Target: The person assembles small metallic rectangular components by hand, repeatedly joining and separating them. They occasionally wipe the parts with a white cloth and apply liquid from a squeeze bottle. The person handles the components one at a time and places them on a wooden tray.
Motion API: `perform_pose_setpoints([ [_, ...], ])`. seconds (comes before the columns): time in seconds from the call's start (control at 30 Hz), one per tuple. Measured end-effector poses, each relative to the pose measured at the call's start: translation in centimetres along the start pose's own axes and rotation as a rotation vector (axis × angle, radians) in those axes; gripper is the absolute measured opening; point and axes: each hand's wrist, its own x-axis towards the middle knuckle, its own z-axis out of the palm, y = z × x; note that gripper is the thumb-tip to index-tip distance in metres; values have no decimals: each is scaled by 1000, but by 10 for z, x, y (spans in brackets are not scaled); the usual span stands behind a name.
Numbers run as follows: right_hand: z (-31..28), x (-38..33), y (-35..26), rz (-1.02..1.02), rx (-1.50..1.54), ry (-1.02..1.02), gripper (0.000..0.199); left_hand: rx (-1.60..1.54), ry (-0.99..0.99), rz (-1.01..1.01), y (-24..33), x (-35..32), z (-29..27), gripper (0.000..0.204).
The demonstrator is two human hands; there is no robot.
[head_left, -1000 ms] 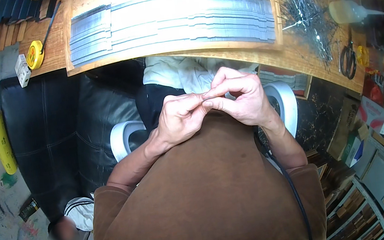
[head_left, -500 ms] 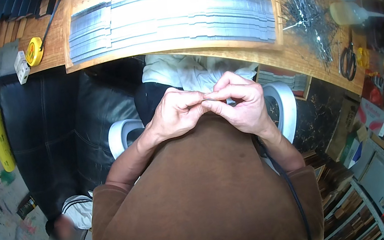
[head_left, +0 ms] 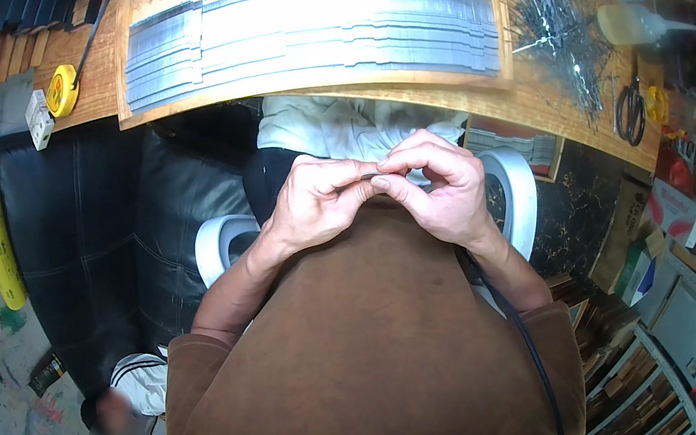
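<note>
**Tiny Sliver, Nervy Pinch!**

Just above centre, a tiny dark sliver (head_left: 369, 176) sits in the bare left hand's (head_left: 310, 206) thumb-and-forefinger pinch. At its three o'clock, the bare right hand (head_left: 448, 181) curls in, fingertips close; whether it grips, one cannot tell. Danger here: a loose pinch could drop the piece toward the brown cloth shirt (head_left: 364, 323) at six o'clock, and crowding fingers could hide the slip. Uneven pressure might bend it!
</note>
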Motion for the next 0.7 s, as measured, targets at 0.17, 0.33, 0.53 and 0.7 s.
perform_pose_setpoints([
  [0.17, 0, 0, 1, -15, -11, 0, 15, -5, -10, 0, -1, -1, 0, 22],
  [0.33, 0, 0, 0, -13, -27, 0, 15, 20, -14, 6, 1, 0, -1, 22],
  [0.53, 1, -1, 2, -10, -22, 2, 14, 4, 11, 7, -2, -1, 2, 17],
  [0.7, 1, -1, 2, -4, -11, 2, 14, 5, 18, 9, 0, 0, 2, 18],
])
